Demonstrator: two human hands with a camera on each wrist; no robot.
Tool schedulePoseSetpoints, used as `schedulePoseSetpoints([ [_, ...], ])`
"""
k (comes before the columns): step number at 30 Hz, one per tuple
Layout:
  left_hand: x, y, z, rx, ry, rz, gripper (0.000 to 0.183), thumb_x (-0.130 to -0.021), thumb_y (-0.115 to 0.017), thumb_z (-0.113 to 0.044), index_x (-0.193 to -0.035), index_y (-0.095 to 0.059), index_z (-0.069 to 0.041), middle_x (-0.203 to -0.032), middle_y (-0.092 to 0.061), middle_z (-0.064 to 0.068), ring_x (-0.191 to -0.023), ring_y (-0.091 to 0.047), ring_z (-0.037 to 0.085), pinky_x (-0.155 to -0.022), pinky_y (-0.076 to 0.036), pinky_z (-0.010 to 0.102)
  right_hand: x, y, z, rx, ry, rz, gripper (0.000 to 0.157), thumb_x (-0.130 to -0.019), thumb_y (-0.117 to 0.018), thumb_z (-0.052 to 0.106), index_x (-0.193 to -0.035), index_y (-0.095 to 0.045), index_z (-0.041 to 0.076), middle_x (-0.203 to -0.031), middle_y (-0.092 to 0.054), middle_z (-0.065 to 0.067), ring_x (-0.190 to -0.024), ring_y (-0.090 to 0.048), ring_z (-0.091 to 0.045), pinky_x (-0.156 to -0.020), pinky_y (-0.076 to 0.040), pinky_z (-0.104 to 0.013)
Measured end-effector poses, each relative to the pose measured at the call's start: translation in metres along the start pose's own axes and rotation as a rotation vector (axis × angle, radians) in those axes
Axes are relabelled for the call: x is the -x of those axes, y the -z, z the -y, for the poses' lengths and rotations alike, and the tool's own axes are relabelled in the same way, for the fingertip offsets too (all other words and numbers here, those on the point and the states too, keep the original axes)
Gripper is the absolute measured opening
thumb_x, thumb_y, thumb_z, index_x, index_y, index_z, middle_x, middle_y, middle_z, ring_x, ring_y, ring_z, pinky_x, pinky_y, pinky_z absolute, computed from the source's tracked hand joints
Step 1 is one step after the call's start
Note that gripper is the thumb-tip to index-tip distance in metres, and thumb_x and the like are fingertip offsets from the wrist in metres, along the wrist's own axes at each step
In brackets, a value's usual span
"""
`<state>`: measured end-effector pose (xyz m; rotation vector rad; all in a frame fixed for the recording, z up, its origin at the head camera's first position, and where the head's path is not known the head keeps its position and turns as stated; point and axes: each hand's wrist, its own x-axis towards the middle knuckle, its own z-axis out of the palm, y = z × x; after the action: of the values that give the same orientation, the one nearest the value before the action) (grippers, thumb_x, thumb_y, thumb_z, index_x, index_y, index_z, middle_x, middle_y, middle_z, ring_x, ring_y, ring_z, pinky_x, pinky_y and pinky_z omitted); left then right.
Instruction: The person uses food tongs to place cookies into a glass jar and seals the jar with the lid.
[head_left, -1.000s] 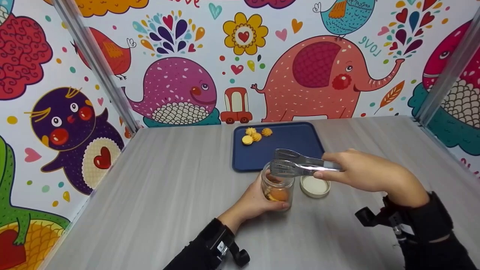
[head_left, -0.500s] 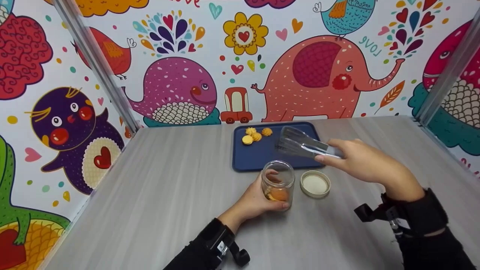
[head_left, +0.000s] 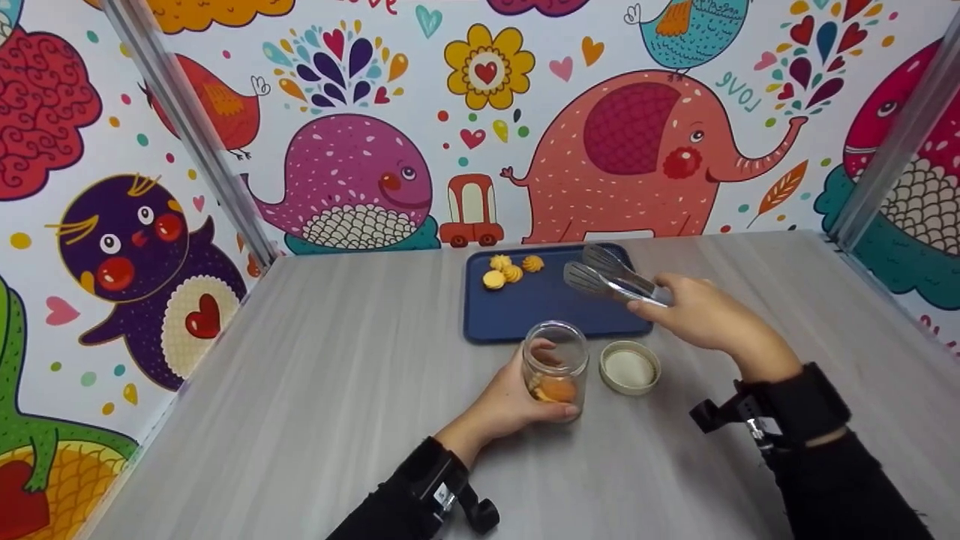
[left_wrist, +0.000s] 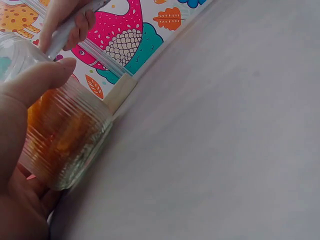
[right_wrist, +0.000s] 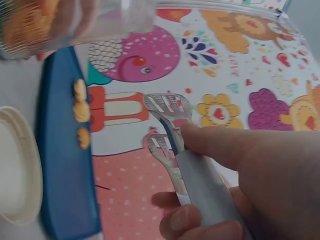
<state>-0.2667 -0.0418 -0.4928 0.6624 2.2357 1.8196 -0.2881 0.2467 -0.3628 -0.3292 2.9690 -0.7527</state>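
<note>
Tongs (head_left: 630, 291) clear of jar rim (head_left: 556, 371)

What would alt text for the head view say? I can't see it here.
A right hand holds open slotted tongs, nothing between their ends, over a blue tray with four cookies at its far left. A left hand grips an open glass jar holding orange-yellow pieces, beside a cream lid.

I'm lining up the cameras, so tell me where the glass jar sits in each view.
Head: the glass jar is right of and below centre, gripped by the left hand.
Left wrist: jar at the left edge, partly cut off.
Right wrist: jar in the top left corner, blurred and cut off.
Shared landmark: the right hand holding the tongs, visible in all three.
</note>
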Motion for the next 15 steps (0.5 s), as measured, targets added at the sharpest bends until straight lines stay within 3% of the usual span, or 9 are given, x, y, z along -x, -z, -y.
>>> schedulePoseSetpoints([
  [3, 0.0, 0.001, -0.001, 0.004, -0.002, 0.001, 0.084, -0.076, -0.097, -0.014, -0.144, -0.049, -0.017, -0.135, -0.062, 0.001, -0.122, -0.062, 0.015, -0.11, -0.046, 0.036, -0.01, -0.012, 0.0, -0.01, 0.003, -0.007, 0.068, -0.104, -0.065, 0.044, -0.14, -0.053, -0.012, -0.112, -0.067, -0.026, -0.098, -0.062, -0.038, -0.078, -0.053, -0.051],
  [7, 0.0, 0.001, 0.0, 0.011, -0.004, 0.002, 0.084, -0.076, -0.097, -0.014, -0.145, -0.048, -0.013, -0.135, -0.062, 0.001, -0.121, -0.062, 0.014, -0.11, -0.046, 0.034, -0.027, -0.028, 0.0, -0.01, -0.006, 0.014, 0.073, -0.107, -0.061, 0.042, -0.146, -0.045, -0.017, -0.13, -0.062, -0.036, -0.117, -0.061, -0.048, -0.101, -0.049, -0.065],
  [10, 0.0, 0.001, 0.001, 0.016, -0.006, 0.0, 0.085, -0.076, -0.097, -0.014, -0.146, -0.047, -0.01, -0.135, -0.062, 0.002, -0.121, -0.062, 0.013, -0.109, -0.046, 0.034, -0.043, -0.037, 0.001, 0.018, -0.026, 0.057, 0.075, -0.109, -0.058, 0.042, -0.148, -0.042, -0.019, -0.138, -0.057, -0.04, -0.127, -0.057, -0.052, -0.108, -0.045, -0.066],
  [15, 0.0, 0.0, 0.0, 0.021, -0.007, -0.001, 0.083, -0.075, -0.097, -0.013, -0.143, -0.049, -0.014, -0.136, -0.062, 0.003, -0.121, -0.062, 0.013, -0.109, -0.046, 0.032, -0.073, -0.047, 0.006, 0.063, -0.048, 0.073, 0.076, -0.109, -0.057, 0.042, -0.15, -0.04, -0.019, -0.144, -0.054, -0.041, -0.135, -0.054, -0.052, -0.113, -0.043, -0.064],
])
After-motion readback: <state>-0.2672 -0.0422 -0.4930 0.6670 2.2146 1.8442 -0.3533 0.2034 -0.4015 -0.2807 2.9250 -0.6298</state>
